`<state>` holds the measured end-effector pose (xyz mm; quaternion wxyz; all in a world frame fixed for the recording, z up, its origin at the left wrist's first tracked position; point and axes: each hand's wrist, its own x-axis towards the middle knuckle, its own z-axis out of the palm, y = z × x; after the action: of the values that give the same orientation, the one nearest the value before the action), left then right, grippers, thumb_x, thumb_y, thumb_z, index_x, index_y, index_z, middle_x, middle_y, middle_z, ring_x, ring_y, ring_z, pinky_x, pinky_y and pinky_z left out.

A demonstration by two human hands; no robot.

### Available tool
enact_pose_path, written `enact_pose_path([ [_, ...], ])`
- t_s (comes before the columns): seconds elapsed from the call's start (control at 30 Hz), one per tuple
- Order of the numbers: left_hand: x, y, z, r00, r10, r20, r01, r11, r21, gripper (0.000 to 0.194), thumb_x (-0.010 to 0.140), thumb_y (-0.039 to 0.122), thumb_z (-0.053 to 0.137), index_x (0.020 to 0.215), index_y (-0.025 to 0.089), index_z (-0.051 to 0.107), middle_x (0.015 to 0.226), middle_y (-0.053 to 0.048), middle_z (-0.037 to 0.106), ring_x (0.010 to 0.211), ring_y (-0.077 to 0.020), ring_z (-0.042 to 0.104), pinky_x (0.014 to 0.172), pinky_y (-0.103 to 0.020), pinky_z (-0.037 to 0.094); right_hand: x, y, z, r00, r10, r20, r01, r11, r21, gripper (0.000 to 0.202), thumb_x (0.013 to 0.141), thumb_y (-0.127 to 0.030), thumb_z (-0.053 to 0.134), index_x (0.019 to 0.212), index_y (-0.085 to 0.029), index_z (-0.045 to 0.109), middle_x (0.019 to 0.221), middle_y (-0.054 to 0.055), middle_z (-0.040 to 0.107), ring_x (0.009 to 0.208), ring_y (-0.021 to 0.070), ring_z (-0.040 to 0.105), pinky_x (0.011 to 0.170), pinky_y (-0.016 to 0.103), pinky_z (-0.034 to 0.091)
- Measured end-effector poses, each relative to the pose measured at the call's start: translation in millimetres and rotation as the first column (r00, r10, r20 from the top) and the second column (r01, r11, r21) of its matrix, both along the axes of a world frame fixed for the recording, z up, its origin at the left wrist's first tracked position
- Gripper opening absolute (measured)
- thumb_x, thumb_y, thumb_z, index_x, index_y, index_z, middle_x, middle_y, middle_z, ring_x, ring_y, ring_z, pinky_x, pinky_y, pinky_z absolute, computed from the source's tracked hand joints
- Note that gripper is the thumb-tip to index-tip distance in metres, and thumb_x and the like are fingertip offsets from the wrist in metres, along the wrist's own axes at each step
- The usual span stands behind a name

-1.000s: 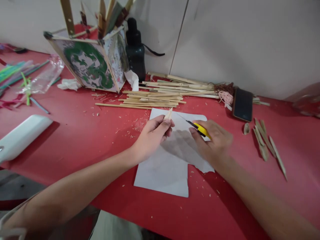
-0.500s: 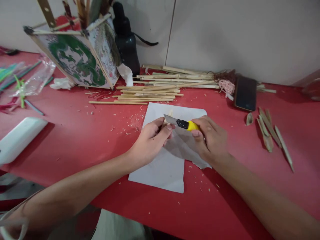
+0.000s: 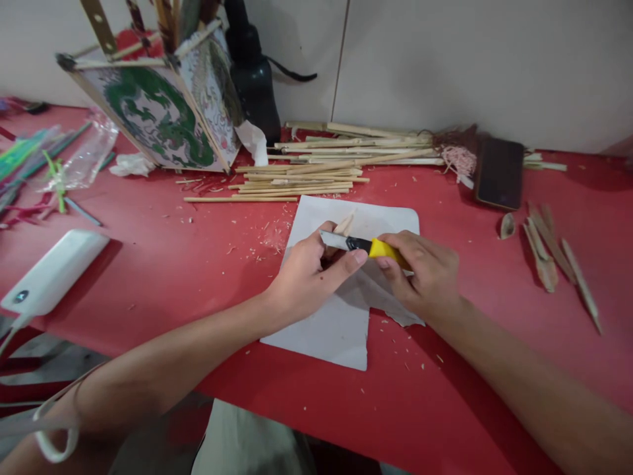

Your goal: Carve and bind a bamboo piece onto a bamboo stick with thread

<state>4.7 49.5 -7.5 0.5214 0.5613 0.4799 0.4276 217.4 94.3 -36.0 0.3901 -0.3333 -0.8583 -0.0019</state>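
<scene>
My right hand (image 3: 422, 267) is closed around the yellow handle of a utility knife (image 3: 383, 251), its blade pointing left. Closed over a small pale piece of wood or bamboo (image 3: 345, 224), my left hand (image 3: 309, 270) has its thumb stretched along the front of the knife's black neck. The pale piece's pointed tip sticks up behind the blade; its lower part is hidden by my fingers. Both hands are above a white sheet of paper (image 3: 316, 330) on the red table (image 3: 198, 277). A loose paper scrap (image 3: 395, 310) lies under my right hand.
Behind the paper lie several thin bamboo sticks (image 3: 297, 188). A lantern-like box (image 3: 158, 119) and a dark bottle (image 3: 254, 86) stand at the back left. To the right are a phone (image 3: 499, 173) and carved bamboo pieces (image 3: 548, 247). A white power bank (image 3: 59, 270) sits left.
The blade has tipped to lie more level, and my left thumb has moved right, onto the front of the knife. The pale piece now leans further right. The view has shifted slightly.
</scene>
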Motion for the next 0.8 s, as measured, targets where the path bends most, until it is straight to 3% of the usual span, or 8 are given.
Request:
enact_pose_path([
  [0.1,-0.3,0.3,0.1,1.0,0.006,-0.028,-0.006,1.0,0.011,0.036,0.093,0.056,0.066,0.09,0.024,0.049,0.063,0.006,0.043,0.055,-0.0112,0.038,0.054,-0.03,0.024,-0.1,-1.0,-0.2,1.0,0.008,0.005,-0.008,1.0,0.021,0.023,0.103,-0.042,0.054,0.111,-0.022,0.063,0.088,0.008,0.078,0.074,0.0207,0.073,0.062,0.032,0.054],
  [0.3,-1.8,-0.3,-0.7,0.989,0.055,-0.14,-0.041,0.994,0.097,0.038,0.095,0.059,0.062,0.087,0.024,0.05,0.068,0.003,0.047,0.058,-0.0128,0.041,0.058,-0.031,0.027,-1.9,-0.9,0.1,0.999,0.029,-0.022,-0.026,0.992,0.122,0.022,0.1,-0.037,0.063,0.113,-0.02,0.065,0.086,0.009,0.078,0.073,0.0209,0.073,0.06,0.031,0.054],
  [0.6,-2.6,1.0,-2.2,0.966,0.087,-0.242,-0.045,0.984,0.175,0.036,0.099,0.055,0.058,0.086,0.021,0.055,0.078,0.0,0.054,0.066,-0.013,0.048,0.064,-0.03,0.034,1.5,0.5,-8.0,0.995,-0.095,0.02,0.092,0.99,0.107,0.033,0.097,-0.055,0.062,0.107,-0.024,0.07,0.083,0.007,0.079,0.069,0.0205,0.072,0.058,0.033,0.054],
  [0.8,-2.1,0.3,-3.0,0.968,0.093,-0.234,-0.049,0.981,0.188,0.036,0.097,0.053,0.062,0.081,0.021,0.053,0.083,-0.001,0.056,0.068,-0.013,0.049,0.065,-0.029,0.034,1.5,0.9,-8.6,0.999,-0.03,-0.027,0.035,0.977,0.212,0.029,0.097,-0.045,0.068,0.116,-0.024,0.068,0.084,0.006,0.079,0.068,0.0192,0.073,0.059,0.031,0.055],
])
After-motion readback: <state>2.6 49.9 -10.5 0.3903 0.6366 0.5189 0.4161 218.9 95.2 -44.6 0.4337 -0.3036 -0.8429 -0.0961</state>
